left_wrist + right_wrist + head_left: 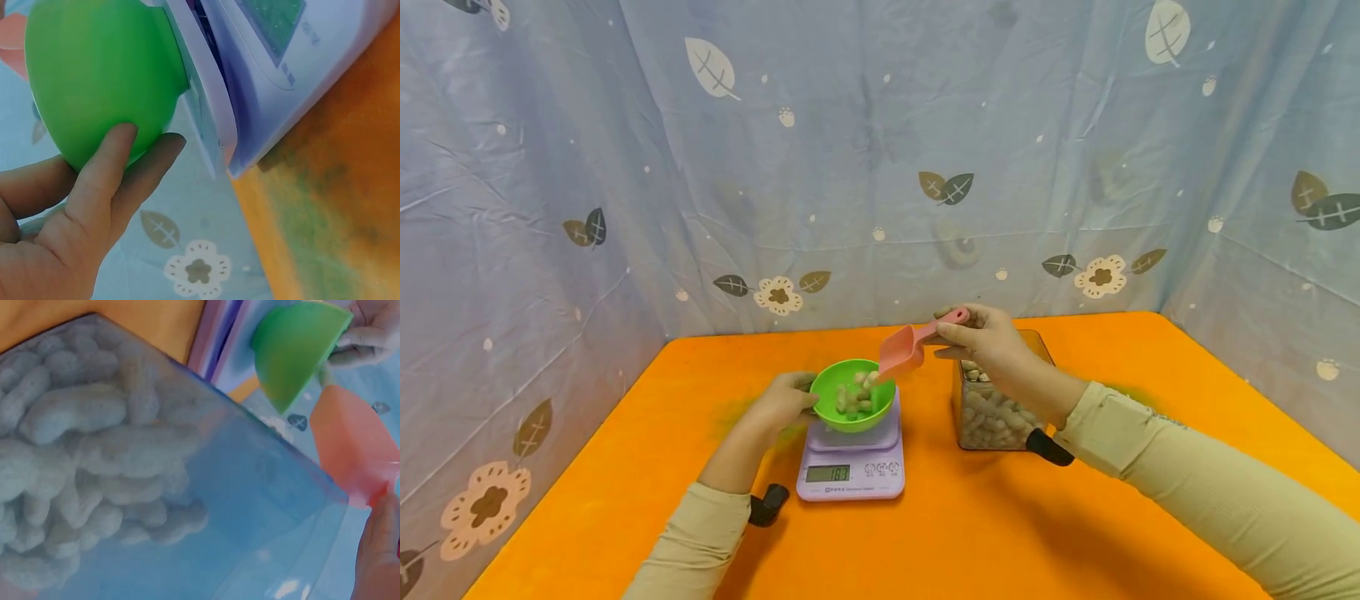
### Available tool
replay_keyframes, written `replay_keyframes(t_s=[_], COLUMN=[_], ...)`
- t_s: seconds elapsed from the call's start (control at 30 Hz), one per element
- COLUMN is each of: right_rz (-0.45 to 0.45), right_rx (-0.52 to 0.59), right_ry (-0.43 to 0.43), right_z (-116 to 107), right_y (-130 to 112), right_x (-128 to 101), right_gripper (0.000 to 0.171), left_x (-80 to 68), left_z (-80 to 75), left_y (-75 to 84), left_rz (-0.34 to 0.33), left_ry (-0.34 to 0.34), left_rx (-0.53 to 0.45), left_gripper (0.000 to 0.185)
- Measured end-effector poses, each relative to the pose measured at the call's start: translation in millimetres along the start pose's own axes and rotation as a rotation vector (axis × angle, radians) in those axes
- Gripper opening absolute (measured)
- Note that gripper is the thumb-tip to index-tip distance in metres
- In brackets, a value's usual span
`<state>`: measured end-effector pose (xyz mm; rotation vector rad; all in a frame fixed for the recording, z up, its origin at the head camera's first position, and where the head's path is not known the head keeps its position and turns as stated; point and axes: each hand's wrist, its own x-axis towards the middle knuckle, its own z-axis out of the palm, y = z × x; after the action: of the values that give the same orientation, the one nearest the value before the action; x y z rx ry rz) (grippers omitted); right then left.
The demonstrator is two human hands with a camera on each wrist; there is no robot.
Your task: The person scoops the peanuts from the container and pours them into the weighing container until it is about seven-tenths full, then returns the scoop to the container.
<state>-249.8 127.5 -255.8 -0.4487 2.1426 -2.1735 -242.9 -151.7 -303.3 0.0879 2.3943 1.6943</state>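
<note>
A green bowl (852, 397) sits on the platform of a lilac kitchen scale (851, 460), near the middle of the orange table (1075, 533). Peanuts in the shell (856, 393) lie heaped inside the bowl. The scale's display faces the near edge and shows digits, though they are too small to read with confidence.

The left hand (782, 404) rests against the bowl's left side; the left wrist view shows its fingers (100, 169) fairly straight and pressed to the green outer wall rather than wrapped around it.

Just above the bowl's right rim hangs a pink scoop (904, 348), tilted so that its mouth points down and left toward the bowl. The right hand (992, 343) pinches the scoop's handle between thumb and curled fingers, holding it up over the gap between the bowl and the container. Whether anything remains inside the scoop cannot be made out from these views.

To the right of the scale, just beside it, stands a clear square container (996, 417), filled most of the way with more peanuts in the shell. The right forearm crosses above its open top.

Both arms wear pale beige sleeves (1187, 479). Behind and on either side of the table hangs a blue-grey cloth backdrop (880, 150) printed with leaves and flowers.
</note>
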Motion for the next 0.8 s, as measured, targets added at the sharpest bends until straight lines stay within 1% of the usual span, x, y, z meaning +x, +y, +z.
replay_keyframes(t_s=[0.2,0.33,0.47,0.57,0.67,0.73,0.8], right_rz=[-0.036,-0.042,-0.039,-0.032,-0.025,-0.022,-0.027], right_rx=[0.077,0.174,0.294,0.398,0.468,0.497,0.497], right_ry=[-0.003,0.0,-0.004,-0.013,-0.008,-0.003,-0.003], right_z=[-12,-22,-34,-43,-52,-58,-64], right_y=[-4,-6,-8,-9,-9,-8,-7], right_x=[-3,-9,-15,-19,-24,-26,-28], right_gripper=[0.015,0.008,0.008,0.007,0.006,0.006,0.006], left_x=[0.9,0.3,-1.2,-3.9,-7.2,-9.5,-11.2], left_z=[-0.5,-0.9,-2.6,-6.1,-9.1,-9.9,-10.7], left_y=[1.0,1.8,2.0,3.6,6.0,7.9,9.2], left_rz=[0.005,0.012,0.035,0.056,0.071,0.077,0.087], left_ry=[-0.007,-0.002,0.009,0.023,0.044,0.069,0.104], left_rx=[-0.003,-0.004,-0.002,0.023,0.042,0.032,-0.002], left_gripper=[0.047,0.047,0.049,0.051,0.052,0.053,0.054])
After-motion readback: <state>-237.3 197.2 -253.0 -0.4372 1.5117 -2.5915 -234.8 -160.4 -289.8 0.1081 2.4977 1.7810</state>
